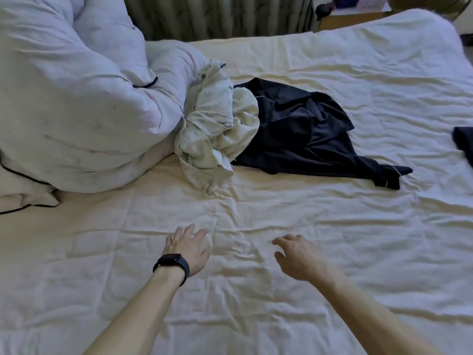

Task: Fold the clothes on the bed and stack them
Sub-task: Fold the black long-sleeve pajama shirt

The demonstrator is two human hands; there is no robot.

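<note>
The bed (pixel 332 226) fills almost the whole view, covered by a creased cream sheet. A bulky white duvet (pixel 76 98) with dark piping is heaped along the bed's left edge, reaching toward the far left corner. Beyond the far edge hangs a grey-green curtain (pixel 217 16), and a wooden nightstand (pixel 353 16) stands near the far right corner.

The clothes lie unfolded around the middle of the bed. A dark navy garment (pixel 307 134) is spread loosely there, one narrow end trailing toward the right edge. A crumpled pale shirt (pixel 212 129) lies on its left side, overlapping the navy cloth and leaning against the duvet. A white pillow (pixel 23 193) with dark piping lies under the duvet at the left edge.

Both bare forearms reach in from the near edge. The left hand (pixel 188 248) is palm down low over the sheet, its fingers apart and nearly straight, holding nothing. The right hand (pixel 298 257) is beside it, its fingers apart and loosely bent, also holding nothing. Whether either hand touches the sheet cannot be told. Both are well short of the clothes.

Another piece of dark cloth (pixel 464 142) shows at the right edge, cut off by the frame. A black watch (pixel 171 265) sits on the left wrist
</note>
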